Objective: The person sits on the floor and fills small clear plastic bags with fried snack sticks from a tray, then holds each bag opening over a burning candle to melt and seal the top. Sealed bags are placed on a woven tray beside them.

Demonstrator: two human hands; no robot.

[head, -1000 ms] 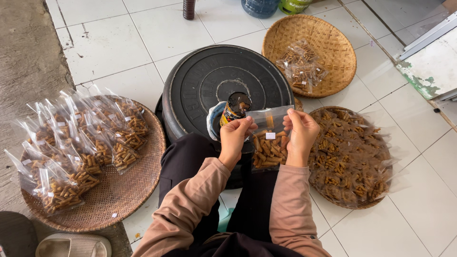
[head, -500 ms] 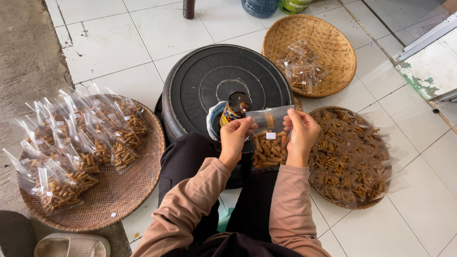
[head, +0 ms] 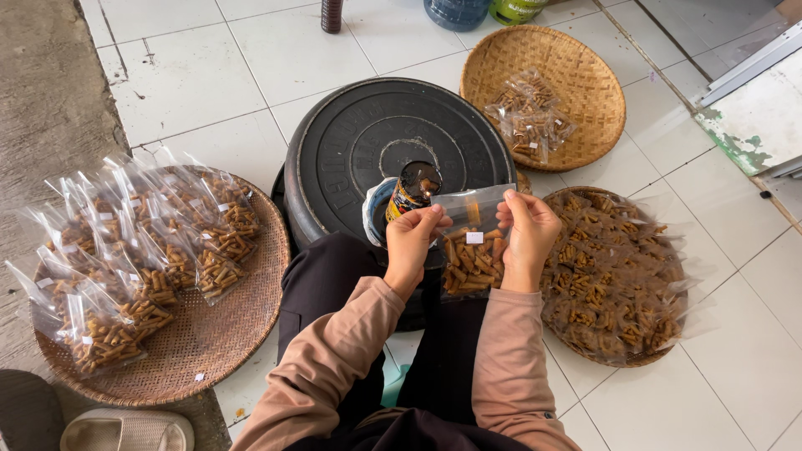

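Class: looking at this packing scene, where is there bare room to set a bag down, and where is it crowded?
Free: the white floor tiles behind the black round lid, and the near part of the left woven tray. Crowded: that tray's far half under filled bags, and the snack-covered right tray.

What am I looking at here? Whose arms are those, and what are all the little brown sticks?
The camera sits on a person's head and looks down, so the arms at the bottom belong to that person, sitting on a tiled floor. The left hand and the right hand hold the top of one clear bag of brown stick snacks, each with a pinching grip. Just past the hands is a small candle on a round black lid. On the left, a woven tray carries many filled bags. On the right, another tray is heaped with more snacks, and a basket further back holds a few bags.
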